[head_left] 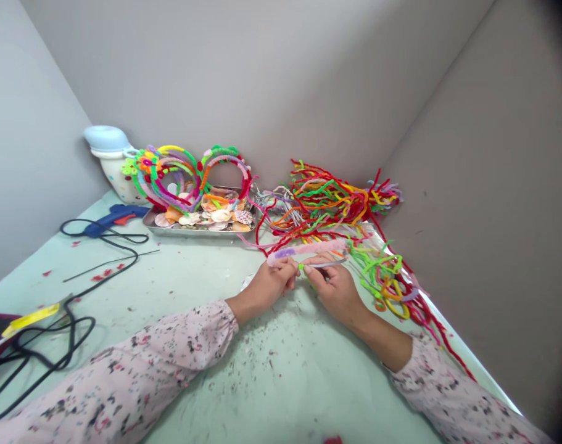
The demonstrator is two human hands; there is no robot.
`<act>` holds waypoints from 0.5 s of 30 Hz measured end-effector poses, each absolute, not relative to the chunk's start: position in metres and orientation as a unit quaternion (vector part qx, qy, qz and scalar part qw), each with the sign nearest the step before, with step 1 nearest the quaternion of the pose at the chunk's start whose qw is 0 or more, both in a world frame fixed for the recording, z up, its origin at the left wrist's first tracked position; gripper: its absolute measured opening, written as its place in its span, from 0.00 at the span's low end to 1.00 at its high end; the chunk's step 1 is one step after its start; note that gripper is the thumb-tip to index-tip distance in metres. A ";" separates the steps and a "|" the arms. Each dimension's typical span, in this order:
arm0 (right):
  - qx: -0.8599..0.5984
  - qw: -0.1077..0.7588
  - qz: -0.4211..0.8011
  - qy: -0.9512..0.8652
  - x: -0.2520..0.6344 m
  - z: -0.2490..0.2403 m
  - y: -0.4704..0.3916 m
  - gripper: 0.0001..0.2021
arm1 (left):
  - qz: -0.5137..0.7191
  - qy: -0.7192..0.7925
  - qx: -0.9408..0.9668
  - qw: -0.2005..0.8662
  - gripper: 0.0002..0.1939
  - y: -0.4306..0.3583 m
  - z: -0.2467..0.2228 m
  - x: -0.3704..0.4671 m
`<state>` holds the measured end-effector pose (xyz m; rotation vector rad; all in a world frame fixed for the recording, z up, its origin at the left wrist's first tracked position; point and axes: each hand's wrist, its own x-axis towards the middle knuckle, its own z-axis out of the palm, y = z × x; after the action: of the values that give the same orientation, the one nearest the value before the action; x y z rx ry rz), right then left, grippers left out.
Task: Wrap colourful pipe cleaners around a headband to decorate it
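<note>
A curved headband is between my hands over the middle of the table. Fuzzy pink and purple pipe cleaner covers its far side, while a near stretch looks bare and grey. My left hand is closed on the left part of the band. My right hand pinches the near side, thumb and fingers close together. A small bright green piece of pipe cleaner shows between the fingertips of both hands. Part of the band is hidden behind my fingers. A pale round object just left of my left hand is mostly covered.
Behind stand a metal tray of seashells, finished colourful headbands and a white cup. A blue glue gun lies left, its black cord looping forward. Pipe cleaners pile up at right. Scraps dot the green tabletop.
</note>
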<state>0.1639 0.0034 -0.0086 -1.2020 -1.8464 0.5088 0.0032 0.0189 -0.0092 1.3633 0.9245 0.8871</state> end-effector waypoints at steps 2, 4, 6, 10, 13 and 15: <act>-0.479 0.428 0.208 -0.738 0.164 -0.008 0.003 0.10 | 0.384 0.395 0.585 0.596 0.13 0.019 -0.009 0.003; -0.476 0.428 0.213 -0.738 0.164 -0.007 0.003 0.10 | 0.386 0.396 0.580 0.598 0.12 0.020 -0.010 0.003; -0.478 0.424 0.220 -0.737 0.164 -0.006 0.003 0.11 | 0.387 0.396 0.576 0.601 0.11 0.020 -0.010 0.003; -0.488 0.409 0.227 -0.737 0.164 -0.006 0.003 0.11 | 0.380 0.402 0.578 0.600 0.10 0.020 -0.009 0.003; -0.492 0.403 0.227 -0.737 0.164 -0.006 0.004 0.11 | 0.374 0.407 0.584 0.594 0.11 0.019 -0.007 0.003; -0.493 0.402 0.233 -0.736 0.165 -0.006 0.004 0.11 | 0.371 0.410 0.587 0.592 0.11 0.019 -0.006 0.004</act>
<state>0.1649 0.0040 -0.0064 -1.2454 -1.8607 0.5888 0.0036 0.0189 -0.0062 1.3655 0.9528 0.8620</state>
